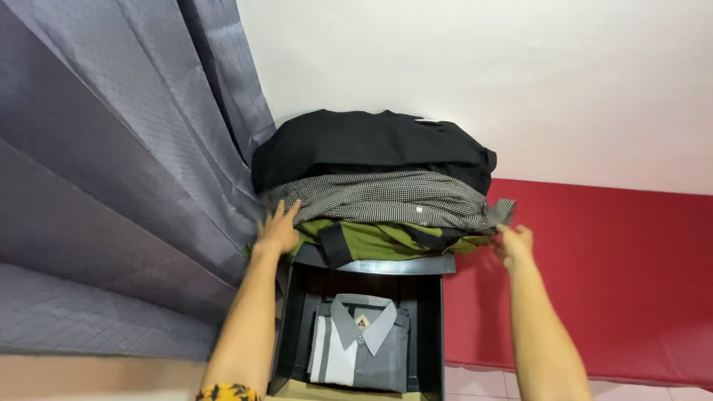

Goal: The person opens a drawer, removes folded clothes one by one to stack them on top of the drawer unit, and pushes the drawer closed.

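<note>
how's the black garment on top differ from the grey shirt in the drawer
The black garment is plain, bulky and loosely folded atop the pile; the grey shirt is flat, neatly folded, collar showing, with a lighter stripe. The black one sits high by the wall; the grey one lies alone in the open drawer. Both are folded clothing.

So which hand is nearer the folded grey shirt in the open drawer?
Left. The left hand rests on the clothes pile's left edge, above the grey shirt; the right hand is at the pile's right edge, farther off.

Stack of folded clothes [375, 186] atop shelf unit [429, 327], folded shirt [362, 341] inside below, curtain [111, 186] left.
</note>
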